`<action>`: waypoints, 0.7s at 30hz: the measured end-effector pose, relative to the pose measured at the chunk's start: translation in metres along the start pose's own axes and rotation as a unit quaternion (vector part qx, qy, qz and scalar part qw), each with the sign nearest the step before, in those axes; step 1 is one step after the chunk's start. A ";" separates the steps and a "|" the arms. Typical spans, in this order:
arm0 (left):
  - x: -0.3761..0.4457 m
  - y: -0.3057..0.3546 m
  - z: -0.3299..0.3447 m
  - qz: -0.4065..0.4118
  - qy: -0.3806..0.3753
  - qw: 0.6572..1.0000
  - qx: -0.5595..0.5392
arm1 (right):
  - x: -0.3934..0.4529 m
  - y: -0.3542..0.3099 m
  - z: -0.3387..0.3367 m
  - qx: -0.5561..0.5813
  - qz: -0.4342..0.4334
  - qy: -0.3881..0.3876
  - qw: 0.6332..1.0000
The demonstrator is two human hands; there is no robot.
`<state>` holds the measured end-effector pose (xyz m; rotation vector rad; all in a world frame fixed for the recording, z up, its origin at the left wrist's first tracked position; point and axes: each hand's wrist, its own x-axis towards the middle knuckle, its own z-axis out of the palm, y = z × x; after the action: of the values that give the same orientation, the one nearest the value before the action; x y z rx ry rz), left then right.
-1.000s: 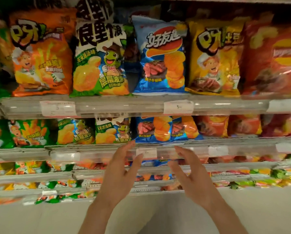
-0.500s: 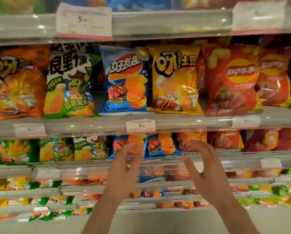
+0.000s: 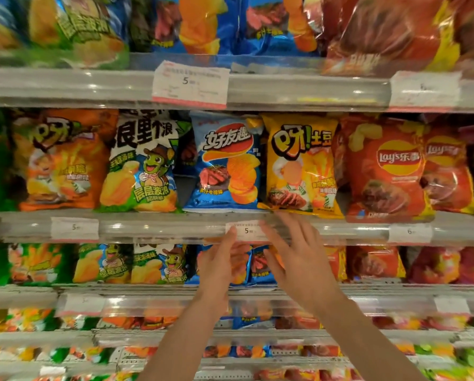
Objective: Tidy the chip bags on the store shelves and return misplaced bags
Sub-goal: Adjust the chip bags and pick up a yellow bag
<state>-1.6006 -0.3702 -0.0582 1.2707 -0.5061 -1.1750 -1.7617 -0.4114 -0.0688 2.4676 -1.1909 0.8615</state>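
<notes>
Your left hand [image 3: 219,268] and right hand [image 3: 299,259] are both raised, fingers spread and holding nothing, just below the shelf edge [image 3: 159,228]. The blue bag [image 3: 225,163] and yellow bag [image 3: 299,166] stand directly above your fingertips.

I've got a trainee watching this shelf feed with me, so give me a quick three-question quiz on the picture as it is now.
1. True or false: the right hand grips a bag.
2. Which bag stands directly left of the yellow bag? A) red bag B) blue bag C) orange bag
3. Fill in: the left hand reaches up to the price tag marked ___.

Key:
1. False. Its fingers are spread over the shelf rail, just under the yellow bag, holding nothing.
2. B, the blue bag.
3. 5.
</notes>
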 end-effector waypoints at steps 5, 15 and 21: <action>0.008 0.001 0.001 0.009 0.020 1.000 0.017 | 0.005 -0.002 -0.003 0.007 0.014 0.010 1.000; 0.012 0.006 -0.004 0.004 0.004 0.999 0.034 | 0.103 0.010 -0.020 -0.055 -0.064 -0.005 0.996; 0.016 0.005 -0.007 0.001 -0.006 0.999 0.041 | 0.119 0.024 -0.007 -0.125 -0.091 -0.075 0.985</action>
<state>-1.5866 -0.3816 -0.0608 1.3337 -0.5680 -1.1715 -1.7248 -0.4969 0.0098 2.4196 -1.0272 0.4545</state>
